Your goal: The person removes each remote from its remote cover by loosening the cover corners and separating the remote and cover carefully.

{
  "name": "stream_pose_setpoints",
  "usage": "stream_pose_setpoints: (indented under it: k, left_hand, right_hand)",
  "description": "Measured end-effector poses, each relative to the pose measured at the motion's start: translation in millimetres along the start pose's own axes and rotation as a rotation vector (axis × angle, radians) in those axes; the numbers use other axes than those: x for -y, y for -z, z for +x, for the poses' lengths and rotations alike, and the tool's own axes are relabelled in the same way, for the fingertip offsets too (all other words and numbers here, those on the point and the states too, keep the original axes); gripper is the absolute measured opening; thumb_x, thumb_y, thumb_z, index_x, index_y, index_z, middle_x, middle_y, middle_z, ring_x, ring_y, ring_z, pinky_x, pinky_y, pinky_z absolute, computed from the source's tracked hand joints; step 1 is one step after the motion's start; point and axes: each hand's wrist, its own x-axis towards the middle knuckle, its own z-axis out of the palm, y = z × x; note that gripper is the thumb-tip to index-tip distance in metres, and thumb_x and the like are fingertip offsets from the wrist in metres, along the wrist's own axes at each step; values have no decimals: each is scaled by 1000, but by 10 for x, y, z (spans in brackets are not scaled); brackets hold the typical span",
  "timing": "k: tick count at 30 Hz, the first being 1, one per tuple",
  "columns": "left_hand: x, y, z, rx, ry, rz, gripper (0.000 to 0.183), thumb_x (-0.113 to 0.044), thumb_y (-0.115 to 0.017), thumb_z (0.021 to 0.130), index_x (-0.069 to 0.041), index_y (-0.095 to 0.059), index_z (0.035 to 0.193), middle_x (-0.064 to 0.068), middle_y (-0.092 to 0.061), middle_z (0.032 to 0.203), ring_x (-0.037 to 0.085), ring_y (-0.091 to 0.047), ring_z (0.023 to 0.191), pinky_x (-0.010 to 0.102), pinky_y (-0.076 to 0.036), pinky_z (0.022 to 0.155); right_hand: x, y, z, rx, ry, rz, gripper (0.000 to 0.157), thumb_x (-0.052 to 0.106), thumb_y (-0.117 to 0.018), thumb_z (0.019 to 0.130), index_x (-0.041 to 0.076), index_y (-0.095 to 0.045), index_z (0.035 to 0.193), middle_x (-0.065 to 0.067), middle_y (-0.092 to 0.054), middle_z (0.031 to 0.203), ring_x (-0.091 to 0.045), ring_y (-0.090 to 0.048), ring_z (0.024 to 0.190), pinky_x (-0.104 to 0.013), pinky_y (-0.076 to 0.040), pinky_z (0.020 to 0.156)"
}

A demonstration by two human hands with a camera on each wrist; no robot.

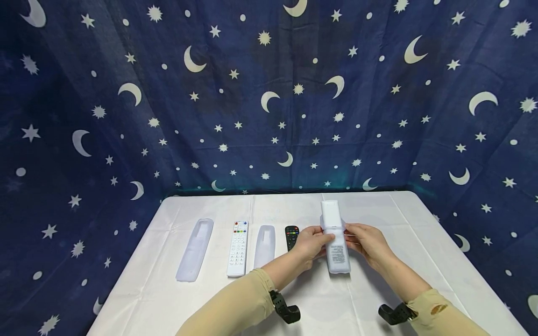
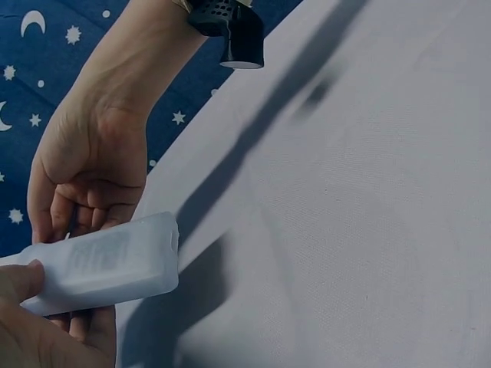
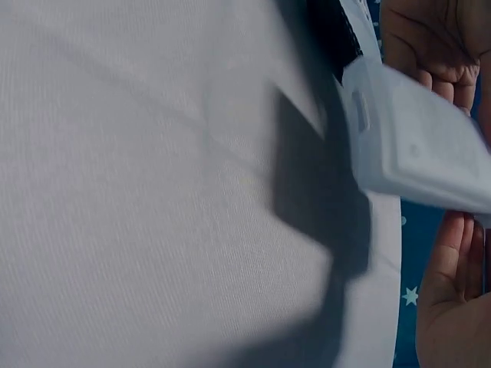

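In the head view, a white remote control [image 1: 331, 213] is held back side up above the right part of the table. A translucent silicone cover [image 1: 337, 261] wraps its near half, with printed text showing through; the cover's rim flares around the remote's middle. My left hand [image 1: 310, 243] grips it from the left, thumb pressed on the top face and fingers underneath. From the right, my right hand [image 1: 370, 241] pinches the cover's edge near the rim. In the right wrist view, the cover's closed end [image 3: 376, 130] has a small slot.
Left of my hands lie a black remote [image 1: 291, 235], partly hidden by the left hand, a short translucent cover [image 1: 265, 245], a white remote [image 1: 238, 247] with buttons up, and a longer translucent cover [image 1: 195, 249]. A white cloth covers the table [image 1: 143, 298]; a starry curtain [image 1: 252, 140] hangs behind.
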Motion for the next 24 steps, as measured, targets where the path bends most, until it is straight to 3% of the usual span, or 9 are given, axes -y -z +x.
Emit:
stream_pose_setpoints:
  k: [10, 18, 24]
  left_hand:
    - [-25, 13, 4, 10, -9, 27, 27, -10, -75, 92, -3, -67, 117, 3, -76, 101, 16, -70, 88, 37, -59, 80]
    - [1, 63, -35, 1, 0, 37, 28, -11, -76, 91, -4, -66, 116, 1, -74, 100, 16, -68, 87, 36, -58, 79]
    - [-7, 76, -20, 6, -19, 19, 31, -11, -76, 91, -3, -66, 119, 1, -75, 101, 16, -69, 90, 38, -58, 81]
  right_hand:
    - [29, 89, 44, 80, 53, 32, 57, 18, -68, 101, -17, -45, 138, -3, -70, 99, -11, -70, 87, -28, -58, 85]
    - [65, 153, 70, 81, 83, 35, 59, 15, -64, 102, -16, -39, 145, -2, -71, 101, -12, -71, 92, -29, -57, 89]
    - [181, 217, 92, 65, 141, -22, 62, 20, -65, 102, -13, -39, 148, -7, -70, 118, -15, -70, 103, -31, -55, 95]
